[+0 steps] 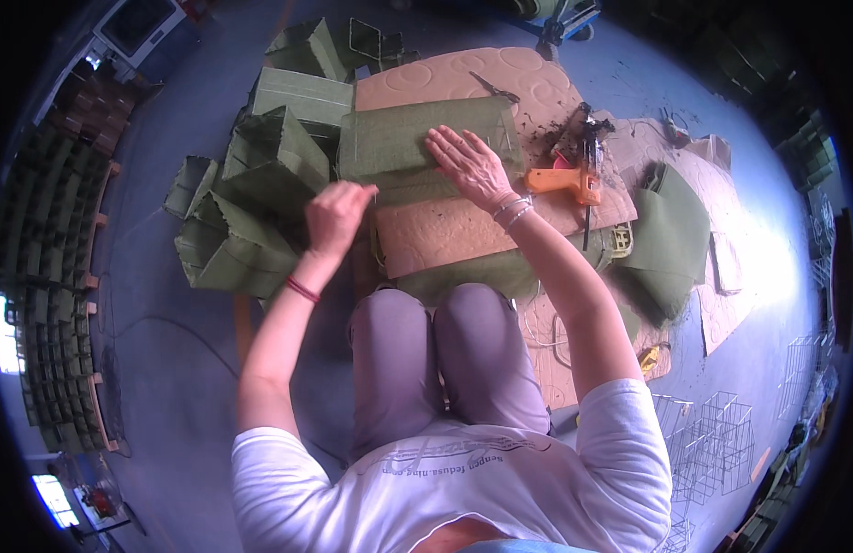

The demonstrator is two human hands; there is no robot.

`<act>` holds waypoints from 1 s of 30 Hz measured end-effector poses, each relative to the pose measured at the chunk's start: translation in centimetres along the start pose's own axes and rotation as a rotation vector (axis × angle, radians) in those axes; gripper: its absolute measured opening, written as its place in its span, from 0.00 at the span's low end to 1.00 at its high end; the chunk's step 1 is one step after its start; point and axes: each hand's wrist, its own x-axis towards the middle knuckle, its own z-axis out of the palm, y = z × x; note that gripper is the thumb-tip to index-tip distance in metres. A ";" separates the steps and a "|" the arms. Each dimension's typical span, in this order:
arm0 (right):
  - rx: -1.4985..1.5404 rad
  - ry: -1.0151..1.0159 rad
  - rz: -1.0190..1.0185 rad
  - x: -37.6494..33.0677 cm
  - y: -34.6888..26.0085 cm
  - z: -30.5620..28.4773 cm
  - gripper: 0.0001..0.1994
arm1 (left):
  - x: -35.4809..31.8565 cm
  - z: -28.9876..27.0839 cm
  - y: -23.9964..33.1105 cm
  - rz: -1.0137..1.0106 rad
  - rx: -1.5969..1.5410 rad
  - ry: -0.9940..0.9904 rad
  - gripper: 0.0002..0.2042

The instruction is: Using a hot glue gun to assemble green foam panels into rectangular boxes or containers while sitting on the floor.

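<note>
R hand [470, 169] flat on green cloth piece [390, 138], L hand [338, 219] curled

Worker's seated, knees [390, 346] right up to the work. Green cloth piece lies across tan sheets [445, 240] just beyond them. R hand: palm down, fingers straight, gripping nothing, prob. pressing to hold the cloth steady. L hand: fingers curled in, thumb & index tips together, raised by the cloth's near L corner; can't tell if there's thread in that pinch.

Orange glue gun [560, 182] sits just R of the R hand, prob. for quick reach. Open green fabric boxes [274, 157] crowd the L side, perhaps parked off the work spot. Folded green fabric [671, 240] lies R; wire frames [717, 442] stand on the floor [196, 369] farther out, prob. kept aside.
</note>
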 end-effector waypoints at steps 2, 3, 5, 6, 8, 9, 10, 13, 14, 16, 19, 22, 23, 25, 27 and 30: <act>-0.009 -0.023 -0.007 -0.6 0.5 0.0 0.25 | -1.1 1.7 2.8 -0.670 -0.556 -0.648 0.15; 0.006 -0.014 -0.006 -0.3 0.1 0.0 0.25 | -1.6 2.7 2.9 -0.681 -0.552 -0.641 0.15; 0.012 -0.003 -0.010 0.3 -0.2 -0.1 0.26 | -2.5 5.2 2.9 -1.028 -1.729 -0.302 0.17; 0.007 -0.001 -0.004 0.3 -0.2 -0.1 0.26 | -1.8 5.6 3.5 -1.031 -1.732 -0.298 0.17; 0.006 0.002 -0.009 0.3 -0.3 -0.3 0.26 | 0.2 6.7 4.6 -1.044 -1.949 -0.049 0.18; 0.022 -0.012 0.005 0.3 -0.3 -0.4 0.26 | 0.6 7.6 4.7 -1.083 -1.979 -0.035 0.17; 0.040 -0.025 0.018 0.3 -0.4 -0.5 0.26 | 0.8 7.9 4.8 -1.080 -1.982 -0.031 0.17; 0.040 -0.034 0.009 0.1 -0.2 -0.3 0.27 | 1.5 8.8 5.5 -1.079 -1.898 -0.072 0.16; 0.038 -0.038 0.010 0.0 -0.2 -0.3 0.27 | 1.6 8.8 5.8 -1.014 -1.792 -0.058 0.15; 0.013 -0.027 -0.002 -0.3 0.1 -0.2 0.27 | 1.8 9.1 6.3 -0.951 -1.688 -0.047 0.15; 0.011 -0.030 0.013 0.1 -0.3 -0.7 0.29 | 1.3 10.1 6.0 -0.836 -1.514 0.042 0.15; 0.016 -0.026 0.034 0.3 -0.5 -0.8 0.32 | 0.9 11.2 5.7 -0.825 -1.508 0.102 0.13; 0.014 -0.029 0.031 0.2 -0.6 -0.8 0.32 | 1.0 11.4 5.7 -0.805 -1.527 0.100 0.12; 0.076 -0.054 0.097 0.1 -0.8 -1.0 0.33 | 0.8 11.7 5.7 -0.785 -1.550 0.103 0.12; 0.051 -0.059 0.080 0.8 -1.6 -1.4 0.32 | 0.6 11.5 5.4 -0.789 -1.506 0.085 0.13; 0.073 -0.065 0.039 0.6 -3.1 -0.9 0.31 | 0.7 10.8 5.8 -0.804 -1.519 0.084 0.13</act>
